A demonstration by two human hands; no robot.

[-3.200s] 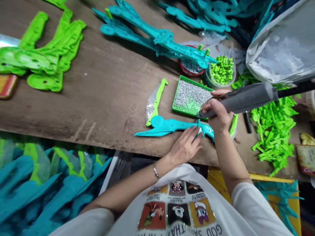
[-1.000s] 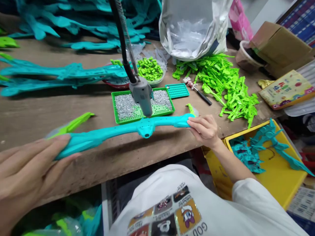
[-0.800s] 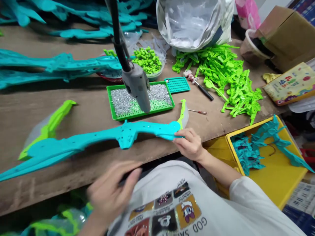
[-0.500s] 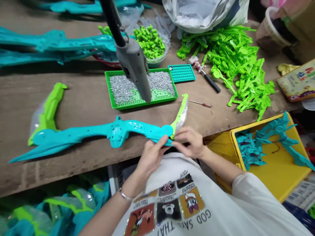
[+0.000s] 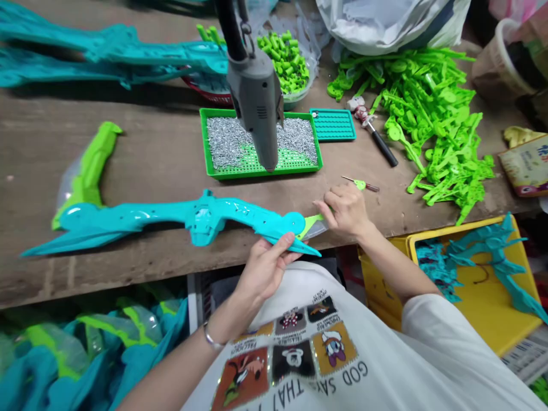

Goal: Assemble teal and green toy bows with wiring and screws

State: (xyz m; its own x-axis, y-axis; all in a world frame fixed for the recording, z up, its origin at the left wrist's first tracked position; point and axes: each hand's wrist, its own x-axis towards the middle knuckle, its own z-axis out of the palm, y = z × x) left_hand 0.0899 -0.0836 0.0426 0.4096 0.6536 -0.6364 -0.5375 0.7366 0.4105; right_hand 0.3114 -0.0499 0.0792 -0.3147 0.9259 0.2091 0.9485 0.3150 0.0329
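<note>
The left hand (image 5: 263,271) comes up from under the desk (image 5: 162,148) edge, and its fingers pinch the pointed right end of a long teal toy bow (image 5: 171,217), thumb on top. The bow lies lengthwise along the near edge of the desk. The right hand (image 5: 349,208) sits just beside that end, its fingers closed on a lime-green blade (image 5: 314,222) in clear wrap that joins the bow at its round pivot. A matching green blade (image 5: 88,171) lies at the bow's far left end. Behind the bow, a grey electric screwdriver (image 5: 259,108) hangs nose down over a green tray (image 5: 205,142) of silver screws. A small teal tray (image 5: 333,124) and a heap of lime-green parts (image 5: 432,114) lie to the right.
</note>
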